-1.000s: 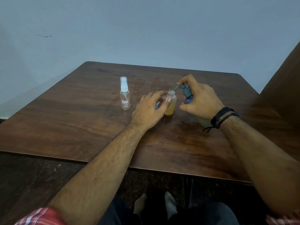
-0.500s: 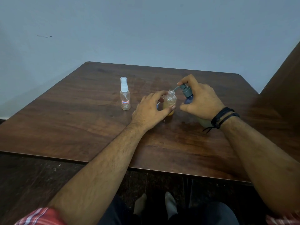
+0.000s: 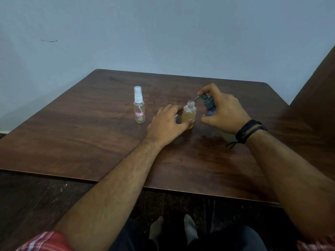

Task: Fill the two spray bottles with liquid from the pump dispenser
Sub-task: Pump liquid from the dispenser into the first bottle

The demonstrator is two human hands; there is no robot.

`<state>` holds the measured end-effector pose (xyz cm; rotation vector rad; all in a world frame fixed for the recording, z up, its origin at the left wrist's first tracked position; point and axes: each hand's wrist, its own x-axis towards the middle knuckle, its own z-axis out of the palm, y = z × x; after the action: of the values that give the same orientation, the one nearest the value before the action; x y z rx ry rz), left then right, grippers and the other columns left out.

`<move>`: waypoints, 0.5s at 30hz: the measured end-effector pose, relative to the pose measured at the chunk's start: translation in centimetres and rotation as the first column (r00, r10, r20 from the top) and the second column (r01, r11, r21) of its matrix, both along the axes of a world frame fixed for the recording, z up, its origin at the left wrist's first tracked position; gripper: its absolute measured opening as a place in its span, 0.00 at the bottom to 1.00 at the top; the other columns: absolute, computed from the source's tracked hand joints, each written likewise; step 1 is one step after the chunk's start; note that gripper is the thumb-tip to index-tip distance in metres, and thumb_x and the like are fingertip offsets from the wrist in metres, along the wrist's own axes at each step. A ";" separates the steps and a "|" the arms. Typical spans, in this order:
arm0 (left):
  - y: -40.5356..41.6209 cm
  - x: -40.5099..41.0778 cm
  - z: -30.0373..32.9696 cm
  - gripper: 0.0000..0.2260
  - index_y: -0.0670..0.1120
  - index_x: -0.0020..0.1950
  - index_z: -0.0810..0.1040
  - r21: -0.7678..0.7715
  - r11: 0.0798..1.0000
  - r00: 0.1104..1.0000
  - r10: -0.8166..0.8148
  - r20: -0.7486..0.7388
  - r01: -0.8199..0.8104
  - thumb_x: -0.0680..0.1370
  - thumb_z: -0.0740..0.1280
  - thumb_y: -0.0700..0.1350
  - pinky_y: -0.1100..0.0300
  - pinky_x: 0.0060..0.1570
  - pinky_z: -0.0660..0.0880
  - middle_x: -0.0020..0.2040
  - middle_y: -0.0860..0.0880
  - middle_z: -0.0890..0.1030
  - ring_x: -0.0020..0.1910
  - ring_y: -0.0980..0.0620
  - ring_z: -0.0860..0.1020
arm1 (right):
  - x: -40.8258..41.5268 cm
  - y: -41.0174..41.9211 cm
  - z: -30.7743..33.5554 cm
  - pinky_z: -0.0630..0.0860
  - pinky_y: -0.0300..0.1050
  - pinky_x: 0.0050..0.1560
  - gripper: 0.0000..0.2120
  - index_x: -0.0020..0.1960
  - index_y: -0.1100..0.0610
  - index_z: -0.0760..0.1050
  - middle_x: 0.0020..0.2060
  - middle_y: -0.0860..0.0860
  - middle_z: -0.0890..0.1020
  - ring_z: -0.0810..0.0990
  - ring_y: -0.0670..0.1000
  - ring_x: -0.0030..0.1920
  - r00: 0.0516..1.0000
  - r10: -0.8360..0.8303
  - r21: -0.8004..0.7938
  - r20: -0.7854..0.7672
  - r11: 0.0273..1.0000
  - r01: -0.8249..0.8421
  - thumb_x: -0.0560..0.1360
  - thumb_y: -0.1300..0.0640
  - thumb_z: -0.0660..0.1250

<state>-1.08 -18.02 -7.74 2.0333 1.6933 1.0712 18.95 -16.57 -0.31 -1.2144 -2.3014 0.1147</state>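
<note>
Left hand [image 3: 167, 124] grips uncapped clear bottle of amber liquid [image 3: 189, 115] on brown wooden desk [image 3: 90, 138]; right hand [image 3: 224, 113] clasps dark pump dispenser [image 3: 208, 104], spout over bottle's mouth.

On the table [image 3: 90, 142] the capped spray bottle [image 3: 139, 107] stands left of the open spray bottle [image 3: 189, 115], apart from it; the pump dispenser [image 3: 208, 105] stands just right of the open one, its spout over that neck. The left hand [image 3: 166, 125] holds the open bottle from the near left; the right hand [image 3: 224, 113] wraps the dispenser from the right.
</note>
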 end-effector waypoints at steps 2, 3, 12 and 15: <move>0.1 -0.1 0.0 0.33 0.52 0.67 0.77 -0.003 1.000 1.000 -0.003 0.002 0.003 0.70 0.64 0.72 0.43 0.60 0.75 0.59 0.56 0.77 0.62 0.52 0.73 | 0.0 0.0 0.0 0.66 0.34 0.34 0.29 0.66 0.48 0.67 0.41 0.47 0.77 0.75 0.45 0.36 1.000 -0.003 0.002 0.004 1.000 0.003 0.69 0.58 0.73; 0.2 -0.1 -0.1 0.31 0.52 0.67 0.77 -0.009 1.000 1.000 -0.006 0.001 0.006 0.72 0.66 0.70 0.43 0.60 0.75 0.59 0.56 0.77 0.61 0.52 0.73 | 0.0 0.0 0.0 0.66 0.34 0.34 0.30 0.67 0.47 0.66 0.41 0.46 0.77 0.75 0.44 0.36 1.000 0.000 0.008 0.006 1.000 0.000 0.69 0.58 0.73; 0.1 0.0 0.1 0.26 0.54 0.67 0.76 -0.024 0.999 0.999 0.024 -0.026 -0.025 0.74 0.69 0.66 0.44 0.60 0.74 0.58 0.57 0.76 0.62 0.51 0.72 | 0.0 0.2 -0.1 0.76 0.47 0.39 0.27 0.62 0.46 0.66 0.38 0.48 0.80 0.79 0.51 0.37 1.000 -0.008 -0.003 -0.024 1.000 0.008 0.67 0.57 0.73; 0.1 0.0 0.1 0.26 0.53 0.68 0.76 -0.025 0.999 0.999 0.024 -0.029 -0.025 0.75 0.69 0.65 0.43 0.61 0.74 0.57 0.58 0.75 0.62 0.51 0.72 | 0.0 0.1 -0.1 0.77 0.46 0.40 0.29 0.64 0.45 0.65 0.39 0.47 0.79 0.79 0.51 0.37 1.000 -0.009 0.006 -0.014 1.000 0.009 0.68 0.57 0.73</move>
<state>-1.12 -17.96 -7.61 2.0268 1.7415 1.0277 18.95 -16.42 -0.44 -1.2174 -2.2820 0.1123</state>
